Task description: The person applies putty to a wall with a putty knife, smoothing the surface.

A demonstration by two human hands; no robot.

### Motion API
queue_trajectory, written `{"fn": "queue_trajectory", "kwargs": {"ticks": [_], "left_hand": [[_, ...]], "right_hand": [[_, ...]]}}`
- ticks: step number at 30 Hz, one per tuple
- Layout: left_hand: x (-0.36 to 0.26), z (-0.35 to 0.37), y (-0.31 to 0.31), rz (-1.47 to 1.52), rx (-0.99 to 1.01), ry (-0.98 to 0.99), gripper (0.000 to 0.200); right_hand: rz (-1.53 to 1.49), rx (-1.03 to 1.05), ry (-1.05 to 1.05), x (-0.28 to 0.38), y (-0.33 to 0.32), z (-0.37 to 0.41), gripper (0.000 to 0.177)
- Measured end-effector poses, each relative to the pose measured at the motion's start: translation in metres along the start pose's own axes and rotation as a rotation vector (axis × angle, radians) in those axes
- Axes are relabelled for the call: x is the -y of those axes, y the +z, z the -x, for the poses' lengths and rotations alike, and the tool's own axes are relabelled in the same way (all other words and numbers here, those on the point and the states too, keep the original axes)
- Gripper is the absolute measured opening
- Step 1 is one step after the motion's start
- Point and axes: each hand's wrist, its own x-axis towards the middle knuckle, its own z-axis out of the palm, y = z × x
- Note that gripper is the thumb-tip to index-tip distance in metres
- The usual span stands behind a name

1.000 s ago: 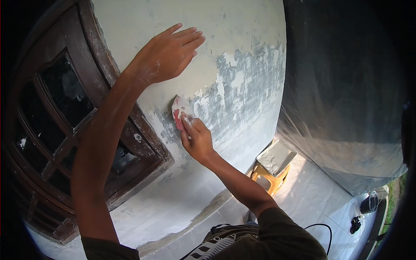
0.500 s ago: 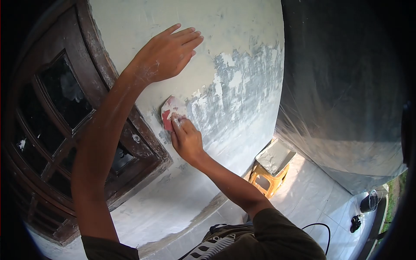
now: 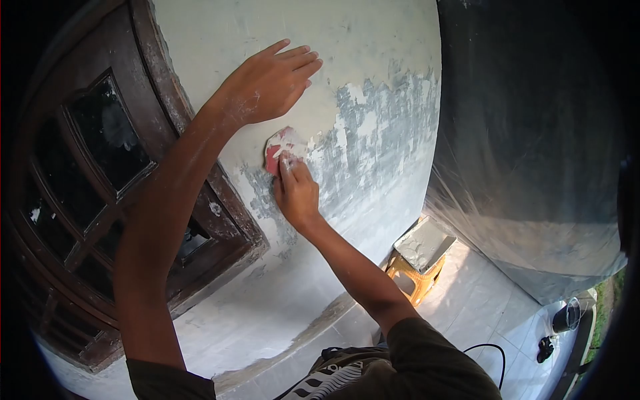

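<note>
My right hand grips a red putty scraper smeared with white filler and presses it to the wall beside the door frame. Higher up, my left hand is held out with its fingers extended, at or against the pale upper part of the wall; whether the palm touches is hidden. Nothing shows in that hand. Around and right of the scraper, the wall is patchy grey with streaks of white filler.
A dark wooden door or window with glass panes stands close on the left. To the lower right, a tray of filler rests on a yellow stool. Dark sheeting hangs at right; a black bucket stands on the tiled floor.
My right hand and the scraper have moved up the wall and slightly right. My left hand appears a little further right, as the whole view has shifted slightly.
</note>
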Motion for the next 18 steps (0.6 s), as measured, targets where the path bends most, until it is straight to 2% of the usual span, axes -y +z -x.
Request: {"fn": "queue_trajectory", "kwargs": {"ticks": [1, 3, 5, 8, 9, 11, 15, 18], "left_hand": [[-0.001, -0.002, 0.0, 0.003, -0.004, 0.001, 0.036], [-0.002, -0.004, 0.0, 0.031, -0.022, 0.008, 0.037], [-0.004, -0.003, -0.005, 0.023, -0.024, 0.013, 0.037], [-0.003, 0.005, -0.007, 0.02, -0.019, 0.004, 0.038], [-0.002, 0.008, -0.007, 0.016, -0.025, 0.005, 0.038], [-0.001, 0.011, -0.007, 0.012, -0.018, -0.001, 0.038], [-0.001, 0.011, -0.008, 0.005, 0.004, -0.009, 0.037], [-0.002, 0.005, -0.011, 0.036, -0.009, -0.011, 0.037]], "right_hand": [[-0.028, -0.022, -0.07, 0.014, 0.007, 0.017, 0.037], [-0.153, 0.037, -0.051, 0.045, 0.0, 0.045, 0.04], [-0.206, 0.007, -0.075, 0.052, -0.014, 0.05, 0.049], [-0.125, -0.195, -0.084, 0.02, -0.02, 0.013, 0.046], [-0.083, -0.17, -0.006, 0.006, -0.022, 0.001, 0.045], [0.003, -0.25, -0.002, -0.016, -0.014, -0.018, 0.045], [-0.001, -0.062, 0.05, 0.006, 0.008, 0.007, 0.042], [-0.161, -0.008, -0.075, 0.046, 0.011, 0.061, 0.044]]}}
